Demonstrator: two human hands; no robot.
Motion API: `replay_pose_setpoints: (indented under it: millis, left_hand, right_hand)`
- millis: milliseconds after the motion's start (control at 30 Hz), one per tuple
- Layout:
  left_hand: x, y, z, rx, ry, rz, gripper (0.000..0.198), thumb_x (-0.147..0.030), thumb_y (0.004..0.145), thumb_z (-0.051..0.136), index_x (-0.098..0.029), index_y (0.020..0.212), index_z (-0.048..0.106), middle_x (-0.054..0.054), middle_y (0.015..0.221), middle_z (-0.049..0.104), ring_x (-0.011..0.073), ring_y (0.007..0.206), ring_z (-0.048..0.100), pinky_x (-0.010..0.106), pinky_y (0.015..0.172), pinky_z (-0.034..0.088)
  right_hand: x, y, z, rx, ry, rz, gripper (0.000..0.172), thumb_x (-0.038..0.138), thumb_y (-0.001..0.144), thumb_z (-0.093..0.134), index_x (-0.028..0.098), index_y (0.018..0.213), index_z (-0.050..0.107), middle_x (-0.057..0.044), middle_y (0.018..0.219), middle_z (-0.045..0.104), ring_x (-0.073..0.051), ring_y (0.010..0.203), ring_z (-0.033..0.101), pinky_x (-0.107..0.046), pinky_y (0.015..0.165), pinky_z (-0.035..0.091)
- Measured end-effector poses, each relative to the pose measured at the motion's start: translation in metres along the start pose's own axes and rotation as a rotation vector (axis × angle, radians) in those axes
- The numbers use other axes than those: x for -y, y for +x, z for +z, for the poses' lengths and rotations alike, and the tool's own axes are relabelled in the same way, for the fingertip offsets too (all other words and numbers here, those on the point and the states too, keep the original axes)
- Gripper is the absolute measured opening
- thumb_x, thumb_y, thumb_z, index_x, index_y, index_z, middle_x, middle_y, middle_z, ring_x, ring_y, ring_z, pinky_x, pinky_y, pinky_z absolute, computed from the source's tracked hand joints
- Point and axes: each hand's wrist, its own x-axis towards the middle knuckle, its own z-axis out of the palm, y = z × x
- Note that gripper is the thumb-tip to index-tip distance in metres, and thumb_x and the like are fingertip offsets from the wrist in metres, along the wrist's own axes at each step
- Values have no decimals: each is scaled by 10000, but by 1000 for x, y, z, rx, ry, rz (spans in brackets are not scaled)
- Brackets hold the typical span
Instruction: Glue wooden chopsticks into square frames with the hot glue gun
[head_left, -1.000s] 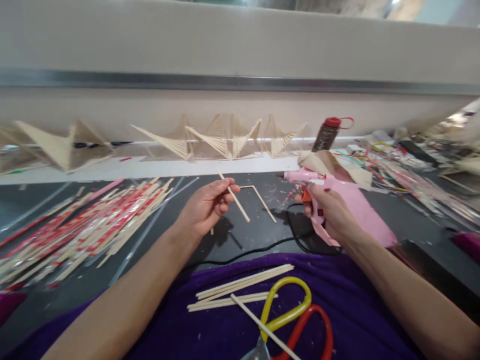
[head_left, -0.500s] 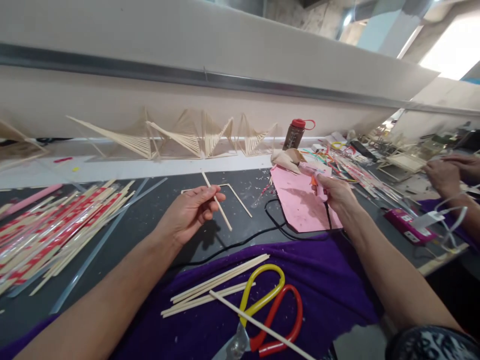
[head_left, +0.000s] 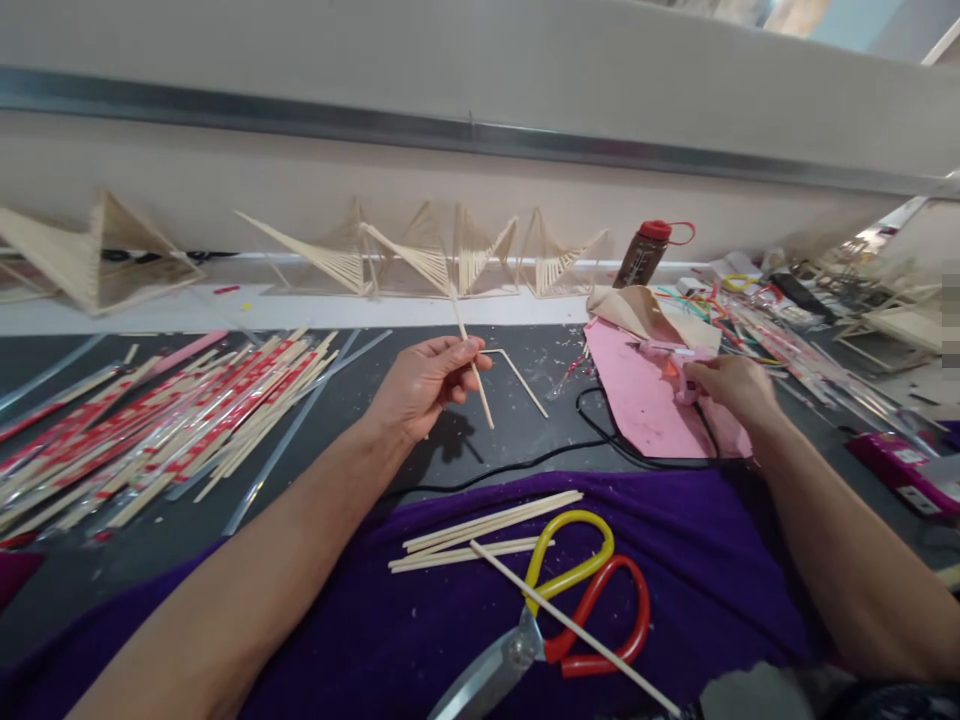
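Stick (head_left: 484, 402) in left hand (head_left: 427, 385), glue gun (head_left: 682, 383) touching right hand (head_left: 737, 388)

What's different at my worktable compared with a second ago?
Your right hand has moved the pink glue gun rightward and down toward the pink sheet, still holding it. Your left hand still pinches a stick, and the scissors stay on the purple cloth.

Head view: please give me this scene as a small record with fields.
Left hand: pinches a thin stick
Right hand: grips a pink glue gun, over a pink sheet
Purple cloth: bears loose sticks and scissors
Table, left side: sticks in red-and-clear wrapping
Back: stick models, red-capped bottle
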Motion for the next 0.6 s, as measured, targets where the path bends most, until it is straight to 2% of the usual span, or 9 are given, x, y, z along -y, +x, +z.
replay_pose_setpoints:
  millis: [67,133,167,233,367,500,600]
  left_hand:
    - [-1,0,0,4,42,44,208,-261,681,713,-111,811,650,46,701,670,41,447,519,127,350,348]
    - [-1,0,0,5,95,82,234,-286,677,715,-117,827,656,49,711,671,48,450,524,138,361,355]
    - [-1,0,0,4,123,98,244,-299,679,712,-119,834,659,52,716,671,52,452,526,142,366,358]
    - [0,0,0,3,180,112,259,-321,683,704,-121,841,662,55,719,668,55,449,521,150,373,357]
    - [1,-3,-1,-12,324,136,264,-350,685,689,-131,833,674,47,681,658,42,415,464,155,378,319]
    - [0,-4,-2,-23,554,189,255,-362,696,662,-146,825,701,31,656,651,42,417,412,174,414,320]
    - [0,-5,-2,-1,720,208,271,-380,716,632,-170,863,720,28,695,665,65,467,445,191,462,340]
  right_hand:
    - [13,-8,-6,-79,-281,12,279,428,671,605,166,601,671,-129,540,586,-302,609,593,-381,526,376]
    - [36,-18,-2,-46,-428,-95,331,461,744,529,201,839,710,-113,653,651,-295,660,607,-379,569,386]
    - [50,-24,3,-1,-383,-174,323,446,768,512,222,897,705,-89,692,670,-262,666,614,-351,579,394]
    - [79,-35,18,124,-227,-340,286,409,793,503,222,878,702,-55,776,697,-207,684,625,-301,600,406]
    - [123,-47,53,259,-43,-452,243,353,796,511,224,874,701,-23,788,712,-167,680,631,-255,586,406]
    - [142,-46,75,362,-47,-565,202,314,785,525,239,845,703,-6,758,712,-158,669,622,-241,568,390]
    - [144,-43,85,437,-125,-646,167,280,768,546,247,817,702,9,755,703,-143,650,607,-228,553,363]
